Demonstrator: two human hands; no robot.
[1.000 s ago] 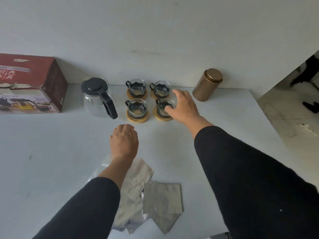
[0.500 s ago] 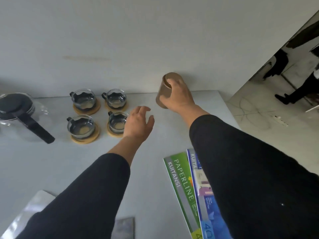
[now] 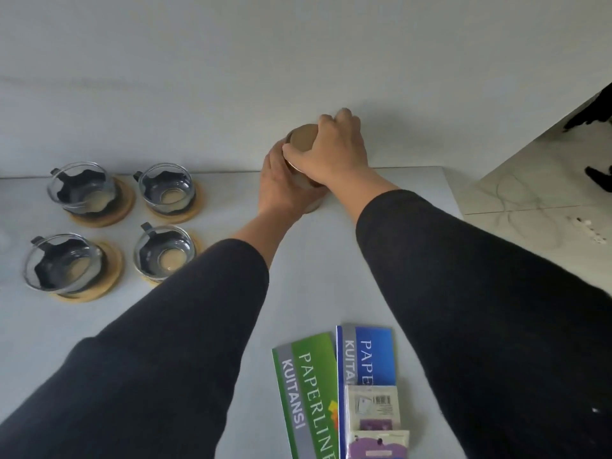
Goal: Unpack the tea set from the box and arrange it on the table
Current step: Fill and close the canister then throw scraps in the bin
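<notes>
Fingers [image 3: 342,119] of the right hand [image 3: 334,154] are curling over the lid of the tin [image 3: 303,137] while the left hand [image 3: 281,187] is wrapping its body, near the table's [image 3: 347,260] back edge, right of four cups [image 3: 164,188].

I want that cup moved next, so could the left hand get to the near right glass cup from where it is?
Probably yes, once freed: the left hand grips the gold canister now, and only bare table lies between it and the near right glass cup.
</notes>
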